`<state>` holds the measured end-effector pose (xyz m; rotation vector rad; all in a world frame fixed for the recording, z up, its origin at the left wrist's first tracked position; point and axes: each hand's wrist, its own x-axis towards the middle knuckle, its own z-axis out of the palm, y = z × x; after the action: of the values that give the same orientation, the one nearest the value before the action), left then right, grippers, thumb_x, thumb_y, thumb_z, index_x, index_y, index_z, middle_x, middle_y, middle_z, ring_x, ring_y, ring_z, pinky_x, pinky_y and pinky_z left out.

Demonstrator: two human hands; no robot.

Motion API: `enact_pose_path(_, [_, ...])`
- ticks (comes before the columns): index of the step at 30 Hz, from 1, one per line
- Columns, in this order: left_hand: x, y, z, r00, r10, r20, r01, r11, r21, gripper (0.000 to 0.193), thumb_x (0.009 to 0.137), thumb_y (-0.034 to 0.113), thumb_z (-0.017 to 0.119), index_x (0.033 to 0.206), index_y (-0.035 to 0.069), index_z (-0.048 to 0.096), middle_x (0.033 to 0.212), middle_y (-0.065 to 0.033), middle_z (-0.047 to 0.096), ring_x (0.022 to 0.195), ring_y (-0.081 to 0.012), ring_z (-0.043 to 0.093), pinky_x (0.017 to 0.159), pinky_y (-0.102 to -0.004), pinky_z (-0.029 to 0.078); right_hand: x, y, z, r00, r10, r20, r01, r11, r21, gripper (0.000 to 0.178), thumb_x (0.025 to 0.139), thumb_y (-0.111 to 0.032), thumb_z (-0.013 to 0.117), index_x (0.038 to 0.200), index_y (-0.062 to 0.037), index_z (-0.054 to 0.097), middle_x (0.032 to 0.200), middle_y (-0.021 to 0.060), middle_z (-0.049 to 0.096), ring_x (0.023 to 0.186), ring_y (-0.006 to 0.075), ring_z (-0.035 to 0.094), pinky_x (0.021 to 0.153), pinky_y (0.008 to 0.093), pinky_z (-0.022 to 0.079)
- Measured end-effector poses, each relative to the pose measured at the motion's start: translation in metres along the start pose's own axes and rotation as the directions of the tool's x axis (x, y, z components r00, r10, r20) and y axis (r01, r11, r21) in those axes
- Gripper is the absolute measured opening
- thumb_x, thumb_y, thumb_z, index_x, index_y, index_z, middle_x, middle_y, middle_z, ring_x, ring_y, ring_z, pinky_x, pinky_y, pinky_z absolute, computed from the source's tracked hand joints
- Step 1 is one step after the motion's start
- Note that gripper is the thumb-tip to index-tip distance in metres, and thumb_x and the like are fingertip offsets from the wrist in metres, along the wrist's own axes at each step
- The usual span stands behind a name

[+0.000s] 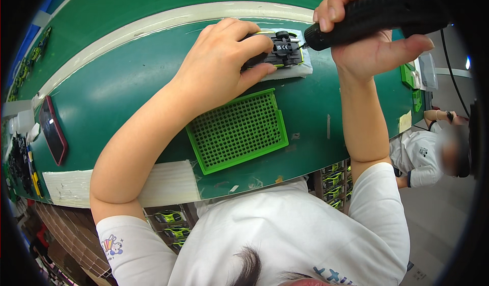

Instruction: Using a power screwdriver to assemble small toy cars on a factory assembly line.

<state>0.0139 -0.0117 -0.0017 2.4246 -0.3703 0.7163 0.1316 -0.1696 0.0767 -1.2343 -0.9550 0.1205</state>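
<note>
Toward one o'clock, left hand point(229, 52) clamps upturned toy car point(286, 50), right hand point(360, 57) grips driver point(377, 19); I'd press squarely.

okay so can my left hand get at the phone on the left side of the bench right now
Probably not: your left hand is busy holding the upturned toy car. If it let go, the way over the green bench to the phone looks free.
</note>
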Motion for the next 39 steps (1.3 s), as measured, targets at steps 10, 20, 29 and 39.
enact_pose_path(10, [0.0,-0.002,0.006,0.999,0.017,-0.051,-0.018,1.0,0.0,0.025,0.079,0.021,0.077,0.096,0.007,0.065,0.105,-0.0107,0.064,0.101,-0.0314,0.059,0.087,-0.0415,0.048,-0.055,-0.008,-0.006,0.965,-0.061,0.255,-0.059,0.898,0.436,0.105,0.066,-0.097,0.043,0.114,-0.004,0.051,0.086,0.0079,0.057,0.069,0.0183,0.056,0.067,0.0348,0.046])
enact_pose_path(20, [0.002,-0.005,0.006,0.998,0.019,-0.057,-0.019,1.0,-0.005,0.025,0.079,0.02,0.076,0.096,0.007,0.064,0.103,-0.0106,0.064,0.099,-0.0314,0.059,0.086,-0.0413,0.048,-0.06,0.002,0.0,0.953,-0.053,0.299,-0.067,0.925,0.375,0.107,0.066,-0.098,0.038,0.112,-0.0019,0.047,0.083,0.0109,0.057,0.063,0.0187,0.057,0.063,0.0342,0.048])
enact_pose_path(29, [0.001,-0.005,0.006,0.998,0.03,-0.06,-0.031,0.999,-0.017,0.025,0.079,0.02,0.076,0.096,0.006,0.065,0.102,-0.0108,0.064,0.099,-0.0317,0.059,0.086,-0.0414,0.048,-0.065,0.007,0.002,0.957,-0.069,0.28,-0.034,0.937,0.347,0.106,0.066,-0.098,0.037,0.11,-0.0022,0.049,0.08,0.011,0.058,0.06,0.0187,0.057,0.059,0.034,0.048])
enact_pose_path(39, [0.001,0.006,-0.011,1.0,0.002,-0.008,-0.002,1.0,0.004,0.037,0.078,0.025,0.078,0.106,0.005,0.063,0.114,-0.0142,0.062,0.108,-0.0361,0.057,0.091,-0.0421,0.047,-0.076,0.003,0.009,0.965,-0.049,0.257,-0.037,0.947,0.319,0.109,0.061,-0.101,0.035,0.108,-0.0039,0.049,0.079,0.0106,0.059,0.062,0.0195,0.058,0.06,0.0334,0.049])
